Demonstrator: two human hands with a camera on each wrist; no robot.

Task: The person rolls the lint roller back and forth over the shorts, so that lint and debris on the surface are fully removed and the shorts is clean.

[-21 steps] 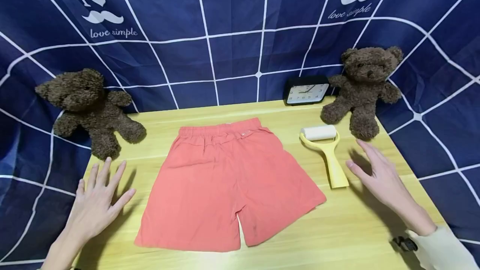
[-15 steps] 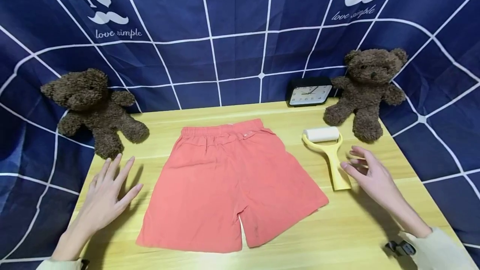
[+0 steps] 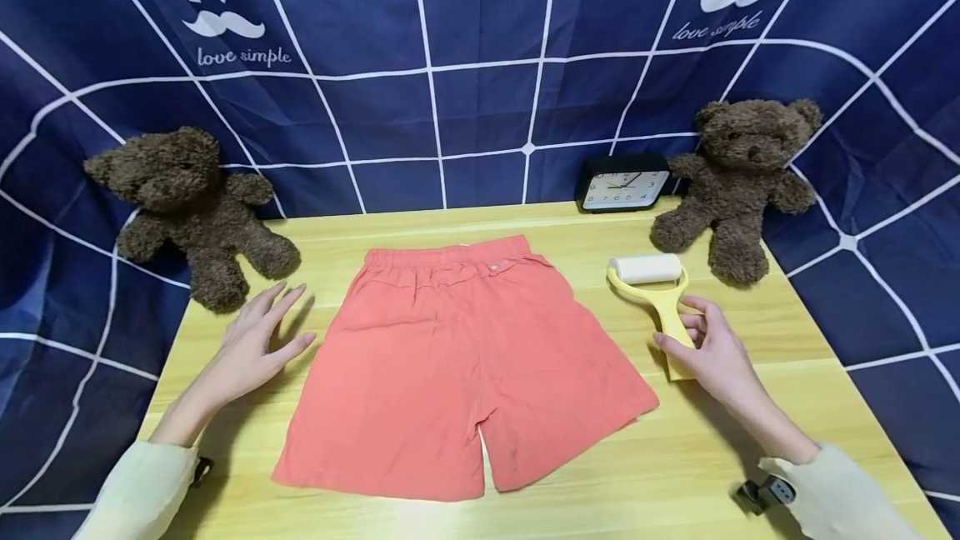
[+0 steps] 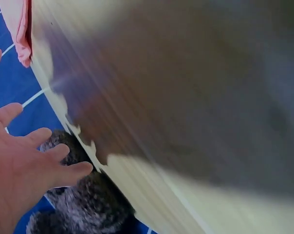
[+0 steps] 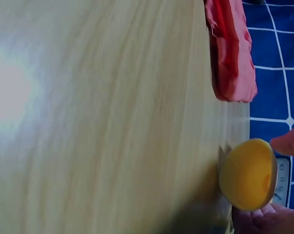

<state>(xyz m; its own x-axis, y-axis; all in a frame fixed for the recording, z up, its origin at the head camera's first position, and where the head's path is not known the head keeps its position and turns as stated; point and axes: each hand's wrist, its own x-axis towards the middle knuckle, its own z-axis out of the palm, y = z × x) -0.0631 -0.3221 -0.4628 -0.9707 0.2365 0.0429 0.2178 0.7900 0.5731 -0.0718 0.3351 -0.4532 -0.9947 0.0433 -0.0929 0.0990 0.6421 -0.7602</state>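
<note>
Coral shorts [image 3: 457, 373] lie spread on the wooden table, waistband toward the back. To their right is a lint roller [image 3: 677, 315] with a white roll and a yellow handle. My right hand [image 3: 712, 357] has its thumb on one side of that handle and its fingers on the other, pinching it. In the right wrist view the handle's rounded butt end [image 5: 247, 174] sits between thumb and fingers. My left hand [image 3: 255, 348] hovers near the left side of the shorts, fingers extended, holding nothing. Its spread fingers also show in the left wrist view.
A brown teddy bear [image 3: 198, 215] sits at the back left, close to my left fingertips. Another brown teddy bear [image 3: 742, 182] sits at the back right beside a black clock [image 3: 624, 183]. A blue checked cloth [image 3: 480, 115] hangs behind the table [image 3: 322, 233].
My right hand has moved left onto the lint roller's handle and closed its thumb and fingers about it. My left hand has moved right and forward, toward the shorts.
</note>
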